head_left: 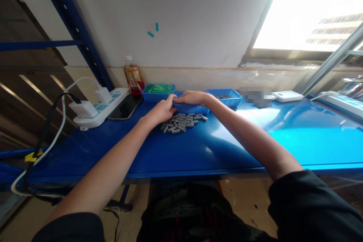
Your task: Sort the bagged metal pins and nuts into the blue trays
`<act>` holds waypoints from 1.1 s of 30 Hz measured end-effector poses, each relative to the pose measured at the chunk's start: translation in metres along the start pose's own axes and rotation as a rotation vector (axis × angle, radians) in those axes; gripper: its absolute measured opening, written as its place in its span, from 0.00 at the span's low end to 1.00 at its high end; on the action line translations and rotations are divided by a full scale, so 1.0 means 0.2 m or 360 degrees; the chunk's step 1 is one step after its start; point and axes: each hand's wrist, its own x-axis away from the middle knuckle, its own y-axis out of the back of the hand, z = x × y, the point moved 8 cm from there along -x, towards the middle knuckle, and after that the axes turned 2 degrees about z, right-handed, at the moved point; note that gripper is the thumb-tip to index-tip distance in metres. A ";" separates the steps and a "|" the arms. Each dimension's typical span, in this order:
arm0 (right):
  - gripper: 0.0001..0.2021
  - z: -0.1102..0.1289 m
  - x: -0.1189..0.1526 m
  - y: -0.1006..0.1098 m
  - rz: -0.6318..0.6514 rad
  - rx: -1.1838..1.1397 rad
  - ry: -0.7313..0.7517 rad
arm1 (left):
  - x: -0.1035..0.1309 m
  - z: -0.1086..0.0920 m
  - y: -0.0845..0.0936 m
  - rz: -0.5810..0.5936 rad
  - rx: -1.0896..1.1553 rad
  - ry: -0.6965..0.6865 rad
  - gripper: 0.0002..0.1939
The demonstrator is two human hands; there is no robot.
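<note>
Both hands meet at the middle blue bin [195,109], which stands behind a pile of small silver metal cylinders [183,122] on the blue table [170,155]. My left hand [165,109] is at the bin's left end, its fingers curled and touching the other hand. My right hand [193,98] lies across the top of the bin, with its fingertips pointing left. What the fingertips hold, if anything, is hidden. To the right, another blue bin [232,102] contains small dark metal parts. A third blue bin [151,97] at the left holds green pieces [160,88].
At the left are a power strip [93,119] with plugs and cables, a black phone [124,108] and a drink bottle [133,77]. A white device [287,96] and a blurred grey item [256,97] lie by the wall; another power strip [347,103] is far right.
</note>
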 end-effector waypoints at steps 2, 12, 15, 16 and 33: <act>0.22 0.01 -0.01 0.00 -0.0010 0.0087 0.0055 | 0.00 0.00 0.00 -0.0005 0.0003 0.0004 0.25; 0.20 -0.01 0.01 0.00 0.0006 0.0160 0.0125 | 0.00 -0.01 -0.01 0.0043 -0.0102 -0.0003 0.24; 0.21 -0.01 0.02 0.01 -0.0004 0.0178 0.0118 | 0.00 -0.01 -0.02 0.0066 -0.0161 -0.0009 0.25; 0.22 -0.01 0.02 0.01 -0.0011 0.0215 0.0112 | 0.00 -0.01 -0.03 0.0075 -0.0182 -0.0011 0.25; 0.25 0.04 0.00 0.03 -0.0001 0.0110 0.0050 | 0.02 -0.05 -0.03 0.0179 -0.0454 0.0053 0.23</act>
